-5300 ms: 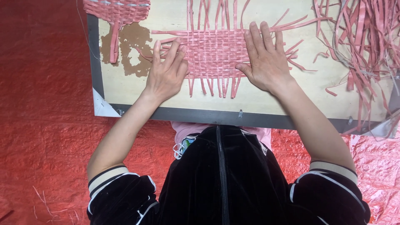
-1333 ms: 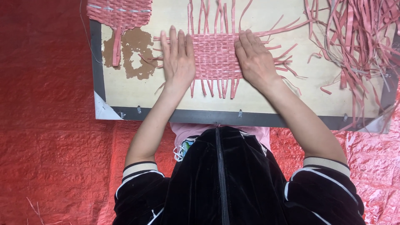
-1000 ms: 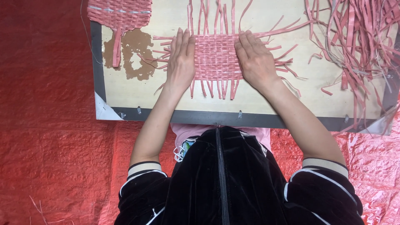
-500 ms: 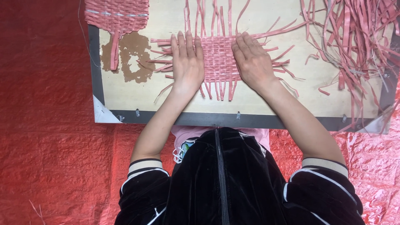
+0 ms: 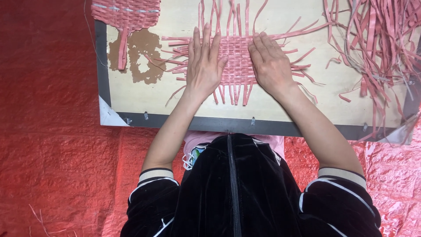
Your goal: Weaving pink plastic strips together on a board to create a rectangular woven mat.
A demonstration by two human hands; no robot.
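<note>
Pink mat (image 5: 237, 59): a small woven square of flat pink strips is laid near the middle of the board, with loose strip ends sticking out on all four sides.
Left hand (image 5: 204, 66): laid flat, palm down, fingers spread and straight, on the left part of the mat; nothing is clasped.
Right hand (image 5: 272, 66): pressed flat on the right edge of the mat, fingers together and extended; nothing is clasped.
Board (image 5: 280, 107): a pale panel with a dark grey rim is set on a red sheet (image 5: 48, 131); a brown torn patch (image 5: 142, 55) is seen left of the mat.
Second woven piece (image 5: 127, 11): placed at the board's top left corner, well apart from the hands.
Loose strips (image 5: 377, 39): heaped in a tangle at the right end of the board.
</note>
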